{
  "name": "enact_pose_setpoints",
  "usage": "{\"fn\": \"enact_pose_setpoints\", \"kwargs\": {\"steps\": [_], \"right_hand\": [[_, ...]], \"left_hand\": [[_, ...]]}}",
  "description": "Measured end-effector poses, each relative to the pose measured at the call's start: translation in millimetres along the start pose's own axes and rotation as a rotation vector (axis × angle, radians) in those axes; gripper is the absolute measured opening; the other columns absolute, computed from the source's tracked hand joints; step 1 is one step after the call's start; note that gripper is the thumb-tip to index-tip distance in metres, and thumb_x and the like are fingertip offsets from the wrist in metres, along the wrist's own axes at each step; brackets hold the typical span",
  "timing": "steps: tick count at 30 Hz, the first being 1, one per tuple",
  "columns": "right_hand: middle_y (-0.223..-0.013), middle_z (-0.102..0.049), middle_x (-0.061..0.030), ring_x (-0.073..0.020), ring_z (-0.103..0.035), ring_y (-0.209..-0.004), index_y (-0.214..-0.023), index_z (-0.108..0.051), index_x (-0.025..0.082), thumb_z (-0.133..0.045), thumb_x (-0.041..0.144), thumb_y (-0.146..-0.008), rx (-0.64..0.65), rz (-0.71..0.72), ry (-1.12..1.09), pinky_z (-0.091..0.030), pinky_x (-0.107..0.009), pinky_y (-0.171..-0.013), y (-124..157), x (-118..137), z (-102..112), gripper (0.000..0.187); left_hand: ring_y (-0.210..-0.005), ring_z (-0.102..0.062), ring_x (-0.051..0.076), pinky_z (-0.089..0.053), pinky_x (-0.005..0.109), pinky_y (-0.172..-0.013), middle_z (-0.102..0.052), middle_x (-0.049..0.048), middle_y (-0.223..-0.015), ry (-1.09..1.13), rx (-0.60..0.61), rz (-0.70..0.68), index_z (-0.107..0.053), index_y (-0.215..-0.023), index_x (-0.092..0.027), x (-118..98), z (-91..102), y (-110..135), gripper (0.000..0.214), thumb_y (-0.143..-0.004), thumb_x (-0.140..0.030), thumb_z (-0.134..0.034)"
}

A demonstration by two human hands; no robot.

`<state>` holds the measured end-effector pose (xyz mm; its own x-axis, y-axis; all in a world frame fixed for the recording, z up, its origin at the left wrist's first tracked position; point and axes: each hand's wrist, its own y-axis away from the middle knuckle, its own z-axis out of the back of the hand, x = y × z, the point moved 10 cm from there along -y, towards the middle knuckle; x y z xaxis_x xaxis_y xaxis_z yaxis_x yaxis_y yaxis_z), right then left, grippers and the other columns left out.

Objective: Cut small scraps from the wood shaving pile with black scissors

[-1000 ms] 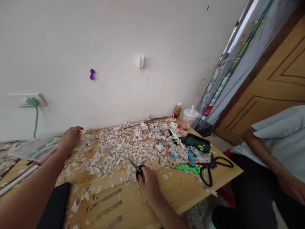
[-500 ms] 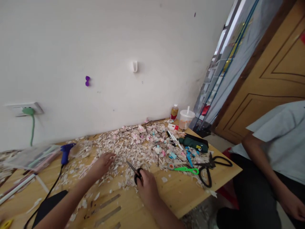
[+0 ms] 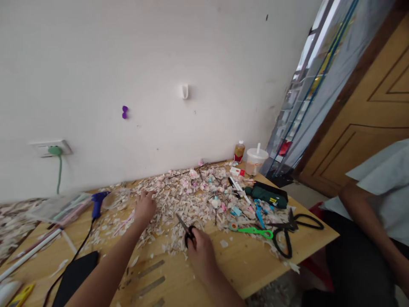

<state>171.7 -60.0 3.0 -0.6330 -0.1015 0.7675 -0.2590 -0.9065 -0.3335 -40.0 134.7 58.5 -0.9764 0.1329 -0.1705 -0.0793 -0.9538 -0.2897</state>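
Note:
My right hand (image 3: 202, 252) is closed around the black handles of a small pair of scissors (image 3: 183, 224), whose blades point up and left over the scraps. To the left, my left hand (image 3: 145, 208) reaches to the pile of pale shavings (image 3: 174, 198), palm down; its fingers look loosely spread, with nothing visible in them. The fingertips are partly turned from view. Behind and right of the pile lie thin dark twigs with pink and white artificial blossoms (image 3: 193, 174).
A blue glue gun (image 3: 98, 204) with a black cord lies left, near a clear plastic case (image 3: 59, 207). At right are large black scissors (image 3: 289, 232), green-handled scissors (image 3: 255, 232), a dark green pouch (image 3: 268, 197), a lidded cup (image 3: 255, 160) and a bottle (image 3: 238, 152). A person (image 3: 383, 204) sits at right.
My left hand has drawn back slightly from the pile and turned, its fingers now pointing more forward. The right hand keeps the scissors in much the same place. The view has shifted a little left.

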Motion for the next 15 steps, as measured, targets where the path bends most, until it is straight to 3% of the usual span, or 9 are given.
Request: {"fn": "enact_pose_setpoints", "kwargs": {"steps": [3,7,11,15], "right_hand": [[-0.087,-0.068,-0.0042,-0.0202,-0.064,-0.083,-0.092,-0.065,0.021,-0.053,0.013,-0.082,0.017,-0.014,0.002,-0.044,-0.026,-0.074,-1.6,-1.3,-2.2,0.018],[-0.09,-0.069,-0.0051,-0.022,-0.064,-0.086,-0.093,-0.066,0.021,-0.054,0.011,-0.081,-0.015,-0.017,0.01,-0.045,-0.028,-0.077,-2.0,-2.0,-1.5,0.02],[-0.09,-0.07,-0.0053,-0.022,-0.065,-0.086,-0.094,-0.066,0.022,-0.054,0.011,-0.08,-0.049,-0.015,-0.005,-0.046,-0.027,-0.077,-2.7,-2.2,2.2,0.021],[-0.089,-0.07,-0.0045,-0.0214,-0.065,-0.084,-0.092,-0.066,0.022,-0.054,0.013,-0.081,-0.024,-0.035,-0.029,-0.046,-0.027,-0.075,-4.2,-4.0,0.7,0.019]], "left_hand": [[-0.12,-0.051,0.031,-0.04,0.044,-0.099,-0.059,0.0135,-0.126,0.01,0.056,-0.047,-0.06,-0.123,-0.019,-22.6,-12.5,-5.3,0.039,-0.094,-0.028,-0.037],[-0.128,-0.044,0.033,-0.037,0.048,-0.102,-0.05,0.0122,-0.142,0.03,0.134,-0.149,-0.045,-0.14,-0.022,-51.8,-41.5,-3.1,0.052,-0.094,-0.047,-0.042],[-0.128,-0.043,0.034,-0.034,0.052,-0.102,-0.047,0.0146,-0.144,0.026,0.157,-0.159,-0.044,-0.14,-0.023,-59.7,-59.7,-4.5,0.052,-0.095,-0.048,-0.037],[-0.123,-0.045,0.034,-0.036,0.051,-0.099,-0.052,0.014,-0.137,0.023,0.12,-0.134,-0.054,-0.129,-0.023,-60.6,-60.2,-15.5,0.046,-0.095,-0.048,-0.036]]}}
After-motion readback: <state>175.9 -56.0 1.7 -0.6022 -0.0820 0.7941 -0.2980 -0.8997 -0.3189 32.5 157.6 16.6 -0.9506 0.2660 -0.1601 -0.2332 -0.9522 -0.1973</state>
